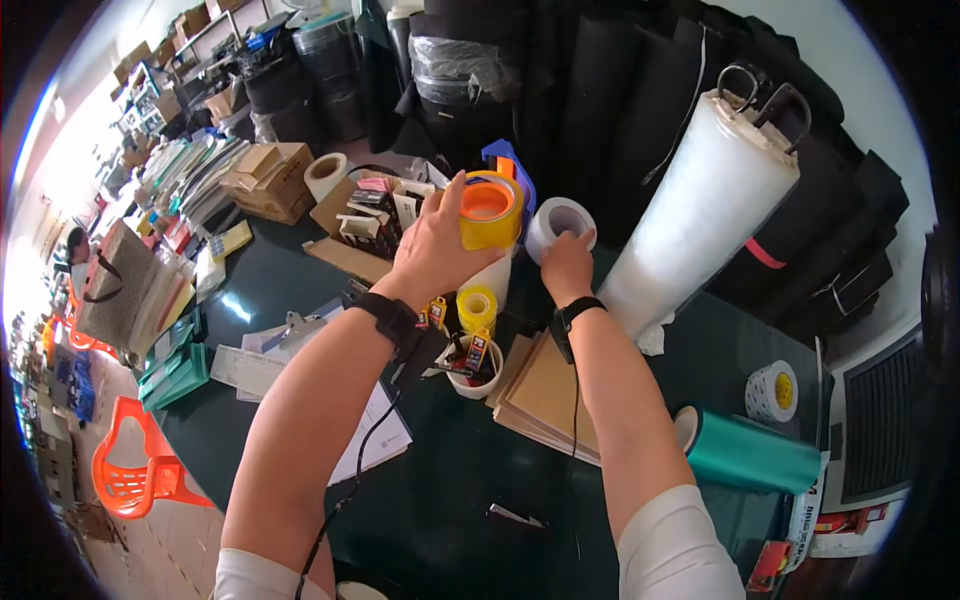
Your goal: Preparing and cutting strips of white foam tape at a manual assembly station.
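Observation:
My left hand (437, 250) reaches to the back of the table and grips a wide yellow tape roll (503, 235) with an orange core. Its thumb lies along the roll's lower side. Just to the right, my right hand (567, 268) is closed on a whitish tape roll (545, 222), some fingertips hidden at its core. Below them stands a small yellow tape roll (478, 308), in front of a white cylinder. A white cup (471, 385) of cutters and pens sits nearer me. Behind the yellow roll shows a blue-purple tape dispenser (513, 160).
A tall plastic-wrapped roll (690, 210) leans at right, with a green roll (755, 448) and a patterned tape roll (771, 391) nearby. Brown cardboard sheets (550, 390), papers (375, 435), a small knife (517, 516) and an open carton (330, 215) lie about. Dark rolls line the back.

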Demonstrator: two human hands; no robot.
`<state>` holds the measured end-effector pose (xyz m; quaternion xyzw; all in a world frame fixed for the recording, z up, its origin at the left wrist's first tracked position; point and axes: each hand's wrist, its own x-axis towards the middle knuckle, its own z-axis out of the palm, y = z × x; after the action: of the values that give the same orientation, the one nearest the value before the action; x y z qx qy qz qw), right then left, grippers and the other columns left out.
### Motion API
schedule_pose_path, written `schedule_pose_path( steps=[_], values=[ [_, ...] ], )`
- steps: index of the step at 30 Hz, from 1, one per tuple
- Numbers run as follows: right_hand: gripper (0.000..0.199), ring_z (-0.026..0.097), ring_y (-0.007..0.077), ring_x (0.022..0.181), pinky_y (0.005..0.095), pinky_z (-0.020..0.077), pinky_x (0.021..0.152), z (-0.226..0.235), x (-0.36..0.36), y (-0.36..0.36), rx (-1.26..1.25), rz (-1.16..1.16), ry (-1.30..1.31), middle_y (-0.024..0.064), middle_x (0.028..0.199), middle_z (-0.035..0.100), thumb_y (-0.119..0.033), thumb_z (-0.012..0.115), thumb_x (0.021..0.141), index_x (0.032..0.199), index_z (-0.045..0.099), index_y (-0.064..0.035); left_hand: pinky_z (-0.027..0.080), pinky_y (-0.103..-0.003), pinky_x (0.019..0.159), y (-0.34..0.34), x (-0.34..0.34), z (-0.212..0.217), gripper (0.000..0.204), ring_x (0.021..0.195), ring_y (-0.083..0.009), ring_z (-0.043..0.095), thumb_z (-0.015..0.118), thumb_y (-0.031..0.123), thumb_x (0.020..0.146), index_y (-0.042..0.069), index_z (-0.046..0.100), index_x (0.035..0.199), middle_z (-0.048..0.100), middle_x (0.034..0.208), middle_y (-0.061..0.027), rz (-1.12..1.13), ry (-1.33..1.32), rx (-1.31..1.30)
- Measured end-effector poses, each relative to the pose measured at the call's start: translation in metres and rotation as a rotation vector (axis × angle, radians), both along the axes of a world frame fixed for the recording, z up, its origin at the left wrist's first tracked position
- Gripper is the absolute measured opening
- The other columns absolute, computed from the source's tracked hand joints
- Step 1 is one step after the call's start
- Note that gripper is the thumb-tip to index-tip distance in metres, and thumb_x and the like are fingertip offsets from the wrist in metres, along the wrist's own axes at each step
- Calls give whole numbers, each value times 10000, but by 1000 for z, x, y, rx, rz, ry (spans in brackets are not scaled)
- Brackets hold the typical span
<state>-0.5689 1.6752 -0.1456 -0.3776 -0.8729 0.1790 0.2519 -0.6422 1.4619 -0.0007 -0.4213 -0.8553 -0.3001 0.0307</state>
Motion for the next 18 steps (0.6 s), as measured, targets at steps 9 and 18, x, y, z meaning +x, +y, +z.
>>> schedule_pose_path(
  steps=[9,18],
  values=[
    [452,674,357,916,433,521,816,53,20,-42,-272,-23,524,243,1006,673,-348,689,903,1043,641,78,432,-448,1065,-58,24,7,1054,1298,-400,490,818,383,754,53,208,1548,408,1449,-266,55,87,42],
    [389,652,202,872,344,577,751,71,169,-129,-1249,130,746,120,1070,662,-317,641,964,1105,616,44,492,-438,986,-265,132,26,1018,1189,-331,575,819,200,769,67,185,1555,404,1469,-243,66,-244,-12]
  ],
)
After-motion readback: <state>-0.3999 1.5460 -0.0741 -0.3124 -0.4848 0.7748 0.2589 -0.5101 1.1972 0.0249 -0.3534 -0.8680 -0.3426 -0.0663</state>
